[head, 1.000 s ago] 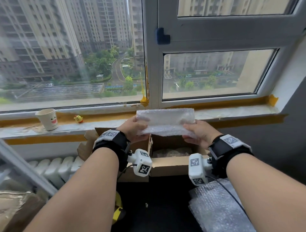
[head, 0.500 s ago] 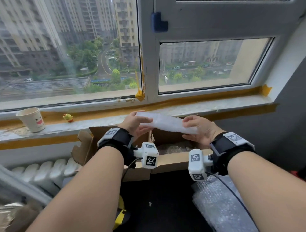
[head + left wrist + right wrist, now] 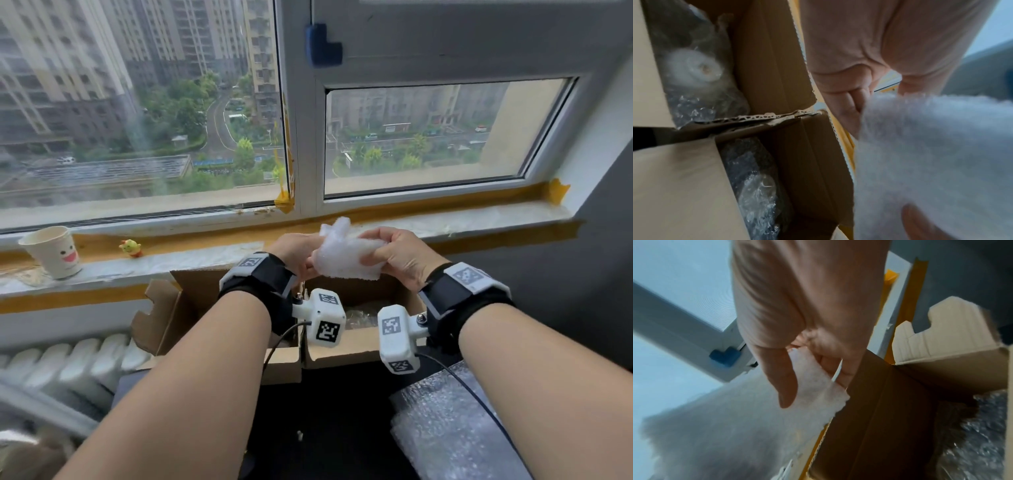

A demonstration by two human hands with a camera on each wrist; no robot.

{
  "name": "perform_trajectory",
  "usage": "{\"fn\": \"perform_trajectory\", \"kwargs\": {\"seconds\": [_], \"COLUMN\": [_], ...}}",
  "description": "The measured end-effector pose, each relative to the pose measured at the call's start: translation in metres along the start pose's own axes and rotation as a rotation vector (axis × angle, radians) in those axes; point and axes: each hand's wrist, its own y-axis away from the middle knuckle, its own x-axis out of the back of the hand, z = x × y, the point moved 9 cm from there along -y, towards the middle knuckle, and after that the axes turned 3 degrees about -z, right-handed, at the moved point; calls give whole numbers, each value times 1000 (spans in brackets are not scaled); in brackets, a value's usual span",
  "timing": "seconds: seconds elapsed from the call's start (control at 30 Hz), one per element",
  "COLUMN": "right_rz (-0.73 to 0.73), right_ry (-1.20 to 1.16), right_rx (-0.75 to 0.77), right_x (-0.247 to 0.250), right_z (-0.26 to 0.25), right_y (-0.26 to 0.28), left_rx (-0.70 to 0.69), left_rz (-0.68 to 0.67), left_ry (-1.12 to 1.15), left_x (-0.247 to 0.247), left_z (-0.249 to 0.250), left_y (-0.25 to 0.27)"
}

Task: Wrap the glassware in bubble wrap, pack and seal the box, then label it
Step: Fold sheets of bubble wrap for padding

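Crumpled now from a flat strip, the white padding sheet (image 3: 346, 255) sits bunched between both hands, left hand (image 3: 294, 253) and right hand (image 3: 399, 255) fingers gripping it, directly above the open box (image 3: 342, 353) holding bubble-wrapped glassware (image 3: 694, 68).

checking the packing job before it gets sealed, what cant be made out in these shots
- Bubble-wrapped items in the cardboard box: head view, wrists block them; left wrist view, wrap blurs them.
- White padding sheet: held by left hand and right hand, blurred; material unclear.
- Bubble wrap sheet: cut off by frame edge.
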Motion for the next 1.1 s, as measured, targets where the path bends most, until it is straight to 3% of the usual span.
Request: {"fn": "perform_trajectory", "kwargs": {"seconds": [0.17, 0.33, 0.43, 0.57, 0.63, 0.7, 0.87, 1.1], "right_rz": [-68, -70, -29, 28, 26, -3, -175, -274], "right_ry": [139, 383, 546, 1075, 1251, 1317, 1156, 1135], "right_rx": [28, -87, -174, -278, -297, -292, -353, -396], "right_x": [5, 25, 39, 53, 50, 40, -6, -65], "right_z": [3, 23, 28, 27, 30, 34, 55, 91], "right_y": [-7, -8, -13, -23, -31, -39, -57, -80], "left_rx": [65, 112, -61, -275, -311, -257, -35, -35], "left_rz": [-27, 6, 115, 263, 297, 283, 200, 189], "left_ry": [-124, -306, -536, -1023, -1162, -1267, -1165, -992], "left_x": [-15, -22, -11, 2, 5, 9, 33, 52], "left_z": [-11, -28, -21, 0, 5, -2, -31, -32], "left_y": [-11, -28, -41, -42, -44, -50, -61, -63]}}
